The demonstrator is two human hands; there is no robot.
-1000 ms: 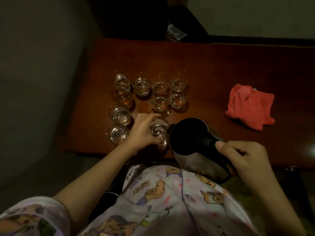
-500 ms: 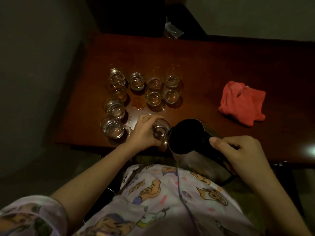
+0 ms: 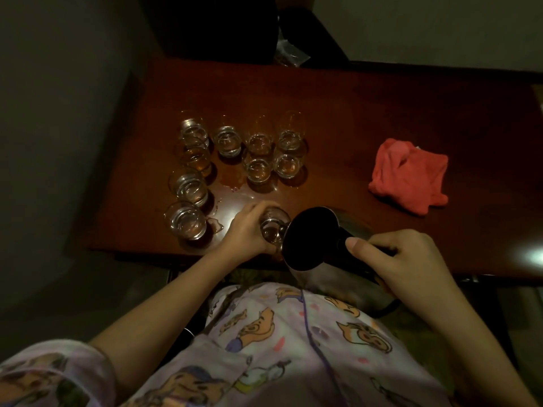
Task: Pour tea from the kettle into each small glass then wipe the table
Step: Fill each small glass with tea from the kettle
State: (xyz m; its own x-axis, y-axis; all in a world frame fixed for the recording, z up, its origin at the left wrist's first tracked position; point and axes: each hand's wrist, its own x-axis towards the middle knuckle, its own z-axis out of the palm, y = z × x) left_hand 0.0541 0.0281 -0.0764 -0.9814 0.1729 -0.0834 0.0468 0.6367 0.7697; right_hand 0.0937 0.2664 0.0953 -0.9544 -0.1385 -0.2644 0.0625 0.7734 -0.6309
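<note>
My left hand (image 3: 245, 230) grips a small glass (image 3: 273, 230) near the front edge of the dark red-brown table (image 3: 352, 113). My right hand (image 3: 402, 259) holds the black handle of a steel kettle (image 3: 311, 239), which is tilted left with its spout touching the glass rim. Several more small glasses stand behind and to the left: a back row (image 3: 226, 139), a pair (image 3: 286, 165) in front of it, and a left column (image 3: 186, 221). Some hold amber tea. A red cloth (image 3: 408, 174) lies crumpled at the right.
Spilled liquid (image 3: 232, 180) spots the table between the glasses, with a small puddle (image 3: 216, 224) by the nearest left glass. A dark chair or box (image 3: 220, 24) and a clear plastic bag (image 3: 291, 55) sit behind the table. A wall is close on the left.
The view has drifted slightly, so everything sits a little higher and further left in frame. Both hands keep their grip, with the kettle spout still at the held glass.
</note>
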